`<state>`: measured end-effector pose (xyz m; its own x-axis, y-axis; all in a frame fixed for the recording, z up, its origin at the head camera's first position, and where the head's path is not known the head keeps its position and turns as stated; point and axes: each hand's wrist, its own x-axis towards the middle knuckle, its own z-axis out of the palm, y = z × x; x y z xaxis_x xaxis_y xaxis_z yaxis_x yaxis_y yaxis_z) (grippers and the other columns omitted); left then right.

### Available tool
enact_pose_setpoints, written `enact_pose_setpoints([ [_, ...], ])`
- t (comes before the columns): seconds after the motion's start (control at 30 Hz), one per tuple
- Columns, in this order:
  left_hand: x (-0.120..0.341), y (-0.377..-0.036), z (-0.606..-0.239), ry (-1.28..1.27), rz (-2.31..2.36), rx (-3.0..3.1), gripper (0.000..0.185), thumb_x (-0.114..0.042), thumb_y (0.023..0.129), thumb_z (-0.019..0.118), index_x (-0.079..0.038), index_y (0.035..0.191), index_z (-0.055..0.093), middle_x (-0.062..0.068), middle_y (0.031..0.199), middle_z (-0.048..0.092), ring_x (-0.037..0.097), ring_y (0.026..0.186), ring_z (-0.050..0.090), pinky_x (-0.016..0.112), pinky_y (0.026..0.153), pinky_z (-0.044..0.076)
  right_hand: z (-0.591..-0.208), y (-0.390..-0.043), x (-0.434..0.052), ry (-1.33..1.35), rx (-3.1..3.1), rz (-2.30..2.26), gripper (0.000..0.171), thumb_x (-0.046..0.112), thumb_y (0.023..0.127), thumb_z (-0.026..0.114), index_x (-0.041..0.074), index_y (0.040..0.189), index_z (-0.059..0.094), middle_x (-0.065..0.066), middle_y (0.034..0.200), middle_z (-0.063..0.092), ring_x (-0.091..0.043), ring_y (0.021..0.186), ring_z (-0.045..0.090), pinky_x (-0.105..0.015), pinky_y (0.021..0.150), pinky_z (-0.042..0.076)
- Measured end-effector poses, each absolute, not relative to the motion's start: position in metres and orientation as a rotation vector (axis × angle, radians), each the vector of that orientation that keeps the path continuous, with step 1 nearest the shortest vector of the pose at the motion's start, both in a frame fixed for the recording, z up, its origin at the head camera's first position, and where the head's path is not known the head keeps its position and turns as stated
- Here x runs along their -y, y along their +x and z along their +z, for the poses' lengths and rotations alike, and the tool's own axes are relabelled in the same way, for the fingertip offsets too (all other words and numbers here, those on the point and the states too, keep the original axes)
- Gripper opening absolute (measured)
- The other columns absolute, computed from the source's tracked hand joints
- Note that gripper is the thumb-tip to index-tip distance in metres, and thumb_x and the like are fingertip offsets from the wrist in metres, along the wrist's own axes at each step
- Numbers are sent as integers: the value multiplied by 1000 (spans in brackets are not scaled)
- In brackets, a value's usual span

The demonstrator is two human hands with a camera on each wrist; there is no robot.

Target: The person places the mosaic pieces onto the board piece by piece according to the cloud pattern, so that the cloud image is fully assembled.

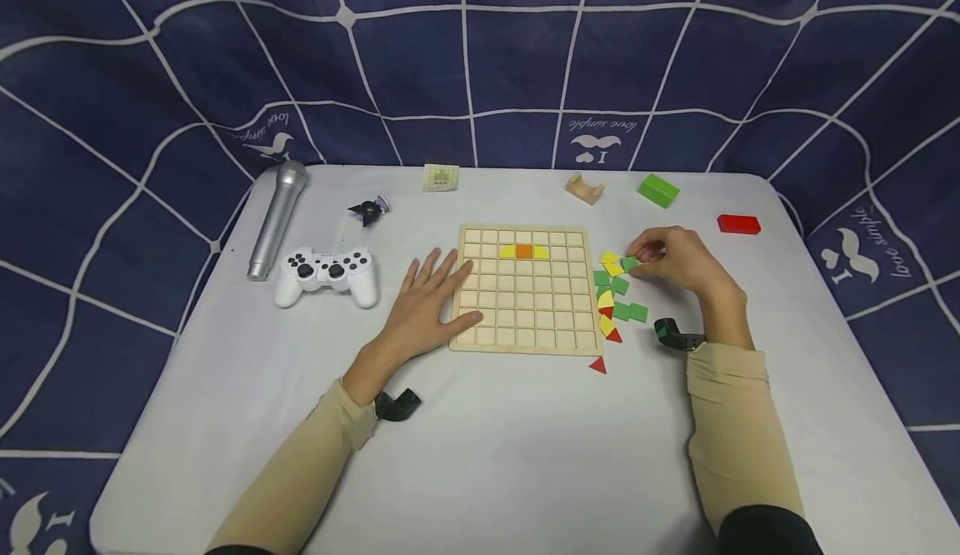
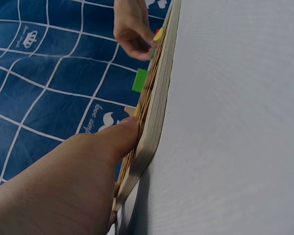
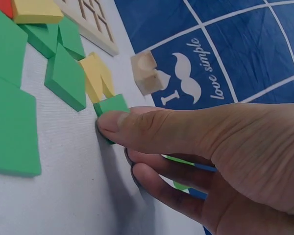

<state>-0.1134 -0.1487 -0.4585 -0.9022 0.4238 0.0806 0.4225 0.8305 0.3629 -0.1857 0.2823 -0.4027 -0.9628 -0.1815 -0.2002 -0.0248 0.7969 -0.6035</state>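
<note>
A wooden grid board (image 1: 527,317) lies flat on the white table, with an orange square tile (image 1: 524,252) flanked by two yellow tiles in its upper cells. My left hand (image 1: 427,309) rests spread over the board's left edge, thumb on the rim. To the right of the board, my right hand (image 1: 678,260) pinches a green square tile (image 3: 112,104) between thumb and fingers. Beside that tile lie yellow tiles (image 3: 96,78). More green tiles (image 1: 621,312) and red triangle tiles (image 1: 597,365) lie loose along the board's right edge.
A white game controller (image 1: 327,276) and a silver microphone (image 1: 277,222) lie at the left. Along the back are a small black figure (image 1: 369,211), a pale square card (image 1: 440,177), a curved wooden block (image 1: 585,189), a green block (image 1: 658,191) and a red block (image 1: 738,224).
</note>
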Motion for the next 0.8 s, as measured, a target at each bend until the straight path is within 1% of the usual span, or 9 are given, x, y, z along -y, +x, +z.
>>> enact_pose_setpoints([
  [0.07,148,-113,-458,693,595,-3001,89,-67,97,59,-22,168,30,8,177,19,34,165,5,56,134,-1,-402,-185,-284,-165,-2744,-919,27,7,86,87,5,110,75,-14,100,69,-29,96,57,-33,83,49],
  [0.13,148,-113,-458,694,600,-2999,89,-67,97,60,-22,168,30,8,177,19,34,165,5,56,134,-1,-399,-183,-285,-181,-2768,-933,22,9,88,86,5,106,75,-13,99,70,-28,95,58,-29,83,50],
  [0.3,149,-113,-458,692,583,-2997,89,-67,97,59,-22,168,29,8,177,18,34,165,5,56,134,-1,-387,-180,-276,-256,-2853,-1052,17,10,89,85,6,102,75,-13,98,72,-27,92,61,-14,78,49],
  [0.4,149,-113,-457,686,563,-2994,90,-68,97,59,-23,168,28,8,177,18,34,166,4,55,134,-2,-384,-181,-258,-332,-2863,-1113,15,7,89,84,7,101,75,-12,95,73,-25,89,63,-10,75,49],
  [0.57,149,-112,-456,684,597,-2994,90,-66,97,61,-22,168,30,9,177,18,34,165,4,56,134,-2,-382,-187,-211,-530,-2867,-1188,12,6,89,83,7,97,75,-9,90,74,-22,82,67,-14,72,53],
  [0.8,148,-112,-456,688,620,-2991,89,-66,97,61,-21,168,31,9,177,19,34,165,4,55,134,-2,-386,-189,-151,-754,-2803,-1201,7,6,92,81,7,95,75,-7,88,76,-19,82,71,-28,76,59],
])
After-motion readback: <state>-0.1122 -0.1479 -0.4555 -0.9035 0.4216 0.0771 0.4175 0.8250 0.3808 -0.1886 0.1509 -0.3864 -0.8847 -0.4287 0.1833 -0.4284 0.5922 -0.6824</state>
